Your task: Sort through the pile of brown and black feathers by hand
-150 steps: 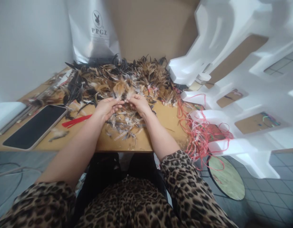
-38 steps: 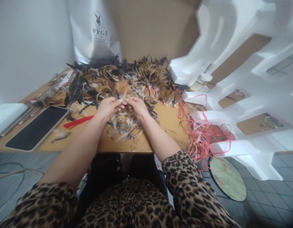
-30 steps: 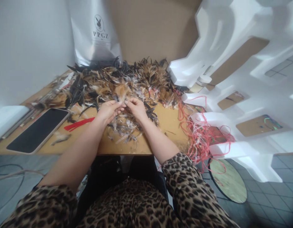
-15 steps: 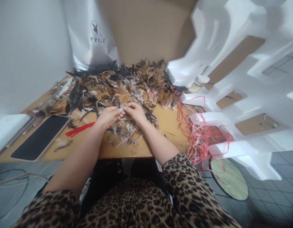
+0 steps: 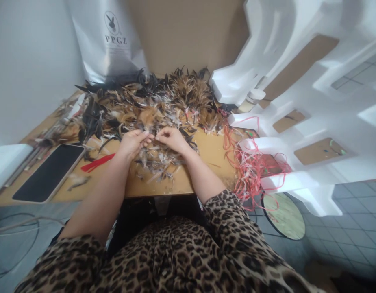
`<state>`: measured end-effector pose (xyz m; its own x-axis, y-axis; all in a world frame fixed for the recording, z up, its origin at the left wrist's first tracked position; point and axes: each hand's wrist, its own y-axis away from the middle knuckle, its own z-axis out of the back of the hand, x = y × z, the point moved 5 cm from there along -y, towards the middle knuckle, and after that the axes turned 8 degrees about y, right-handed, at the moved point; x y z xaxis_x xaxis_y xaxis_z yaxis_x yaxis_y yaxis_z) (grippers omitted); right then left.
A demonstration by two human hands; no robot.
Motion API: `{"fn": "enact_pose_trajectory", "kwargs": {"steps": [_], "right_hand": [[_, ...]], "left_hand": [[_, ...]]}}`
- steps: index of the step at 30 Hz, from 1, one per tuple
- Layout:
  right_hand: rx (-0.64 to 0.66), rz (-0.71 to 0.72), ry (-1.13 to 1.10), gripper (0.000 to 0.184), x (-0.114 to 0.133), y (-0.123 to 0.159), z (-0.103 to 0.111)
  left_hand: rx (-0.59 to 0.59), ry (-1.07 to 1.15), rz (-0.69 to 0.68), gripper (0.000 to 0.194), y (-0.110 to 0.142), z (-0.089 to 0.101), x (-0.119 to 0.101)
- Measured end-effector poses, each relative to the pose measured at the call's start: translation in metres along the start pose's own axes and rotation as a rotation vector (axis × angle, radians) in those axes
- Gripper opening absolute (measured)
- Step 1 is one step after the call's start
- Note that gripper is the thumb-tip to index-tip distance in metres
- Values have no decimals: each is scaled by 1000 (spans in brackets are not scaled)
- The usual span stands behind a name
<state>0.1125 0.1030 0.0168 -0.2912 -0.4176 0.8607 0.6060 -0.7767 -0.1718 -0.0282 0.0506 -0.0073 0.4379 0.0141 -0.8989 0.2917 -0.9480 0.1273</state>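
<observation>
Black phone (image 5: 49, 173) lying on the tabletop at far left, then some red strips (image 5: 98, 162) just beside the left forearm. Left hand (image 5: 129, 143) looks to have the base of a tan feather tuft (image 5: 147, 116) pinched, with the tuft fanning up over the fingertips. Small gap between the two hands' fingertips, so I'd guess only the left is supporting it. Loose feather bits (image 5: 157, 159) sit underneath. Right hand (image 5: 175, 140) has thumb and finger together, but can't tell if there's anything fine in there. Tangled red strings (image 5: 250, 165) further right, up against white foam (image 5: 312, 179).
</observation>
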Motion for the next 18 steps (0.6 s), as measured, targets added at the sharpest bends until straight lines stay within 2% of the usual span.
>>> {"fn": "enact_pose_trajectory", "kwargs": {"steps": [5, 9, 12, 18], "right_hand": [[138, 117, 560, 15, 3, 4, -4], [178, 115, 824, 19, 3, 6, -12], [175, 129, 873, 22, 6, 7, -13], [93, 216, 681, 22, 15, 6, -1]], "left_hand": [[-30, 90, -11, 10, -3, 6, 0], [-13, 82, 12, 13, -5, 6, 4], [-5, 89, 21, 13, -5, 6, 4], [10, 102, 32, 11, -3, 4, -1]]}}
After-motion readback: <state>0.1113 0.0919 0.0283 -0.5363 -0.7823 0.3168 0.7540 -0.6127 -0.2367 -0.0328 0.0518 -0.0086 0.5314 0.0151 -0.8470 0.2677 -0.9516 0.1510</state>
